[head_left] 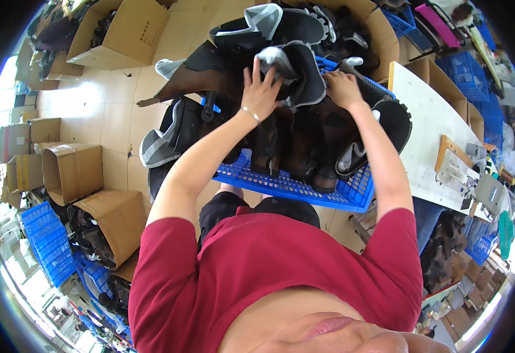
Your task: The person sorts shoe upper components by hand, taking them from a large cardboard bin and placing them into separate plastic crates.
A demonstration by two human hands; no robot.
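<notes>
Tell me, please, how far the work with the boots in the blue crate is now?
Done: many dark boots already lie stacked in the blue crate. In hand: the left hand and right hand both grip a grey-lined boot on top. Left: more boots fill the cardboard box behind.

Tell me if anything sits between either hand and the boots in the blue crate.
Nothing visible does. The left hand already rests on a grey-lined boot atop the pile, and the right hand touches the boots beside it, above the blue crate.

Two hands, one blue crate of dark boots, five cardboard boxes.
</notes>
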